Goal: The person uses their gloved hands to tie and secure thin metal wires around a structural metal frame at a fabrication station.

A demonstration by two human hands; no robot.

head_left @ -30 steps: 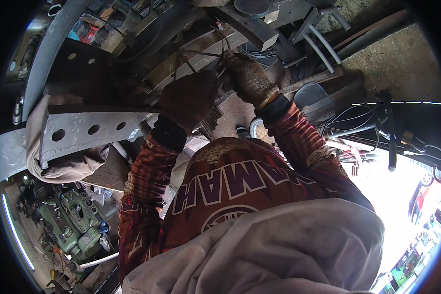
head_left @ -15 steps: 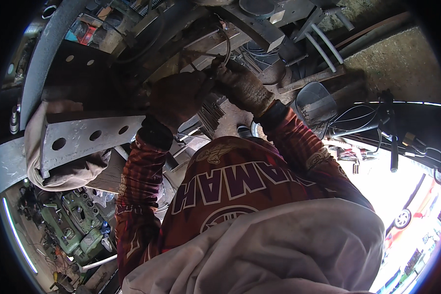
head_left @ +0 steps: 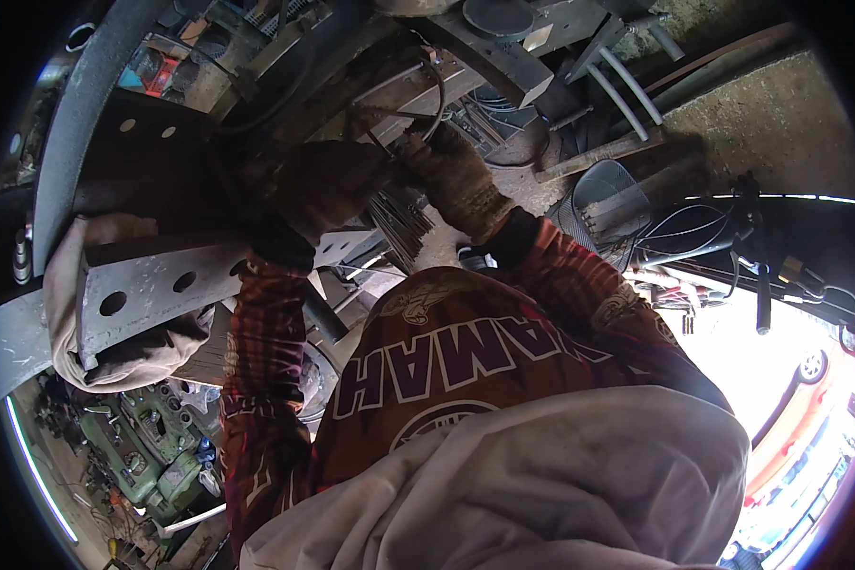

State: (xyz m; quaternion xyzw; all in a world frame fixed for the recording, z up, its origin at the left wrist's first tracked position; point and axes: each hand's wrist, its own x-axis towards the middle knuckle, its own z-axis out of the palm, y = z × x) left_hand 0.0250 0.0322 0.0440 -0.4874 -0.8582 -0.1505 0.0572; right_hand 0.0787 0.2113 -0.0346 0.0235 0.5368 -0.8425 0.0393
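My left hand, in a dark work glove, lies in deep shadow at the upper middle with its fingers curled. Close beside it is my right hand, in a brown, soiled glove, its fingers bent in toward the left one. Both appear closed, but shadow hides what is between them. Just beyond the fingers are a thin rod and a curved cable; I cannot tell whether either hand touches them. Below and between the gloves is a bundle of thin metal rods.
At left, a drilled metal beam has a beige cloth draped at its end. A mesh basket stands right of my right hand, near a metal bar with prongs. Green machinery stands lower left.
Both hands have shifted slightly left, staying close together. More of the drilled beam and of the rod bundle shows now. Outside at the right, a red car appears at a different place.
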